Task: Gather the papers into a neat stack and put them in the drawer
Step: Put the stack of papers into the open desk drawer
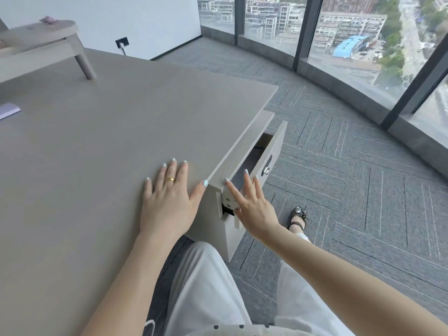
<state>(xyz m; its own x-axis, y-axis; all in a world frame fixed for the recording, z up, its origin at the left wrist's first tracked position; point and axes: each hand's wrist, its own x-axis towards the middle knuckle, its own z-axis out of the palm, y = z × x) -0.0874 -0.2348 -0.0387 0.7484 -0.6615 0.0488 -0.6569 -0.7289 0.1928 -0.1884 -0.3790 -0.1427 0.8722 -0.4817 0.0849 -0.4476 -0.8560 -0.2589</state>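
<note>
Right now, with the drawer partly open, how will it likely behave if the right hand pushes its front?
The drawer probably slides straight in rather than tipping, since metal runner hardware shows at its near end. It looks stiff: a flat panel front. The right hand, fingers spread at the near end, pushes off-centre, so it may skew slightly. The left hand lies flat on the desk.

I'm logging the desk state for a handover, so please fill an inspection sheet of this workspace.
Surface: grey desk top, mostly bare.
Job's things: drawer partly open under the desk's right edge; its contents cannot be seen. A pale sheet corner lies at the far left edge.
Clutter: raised shelf at the back with a small purple item.
Grips: left hand flat on the desk, empty; right hand open at the drawer front.
Cables: wall socket with a plugged lead.
Surroundings: grey carpet, tall windows.
</note>
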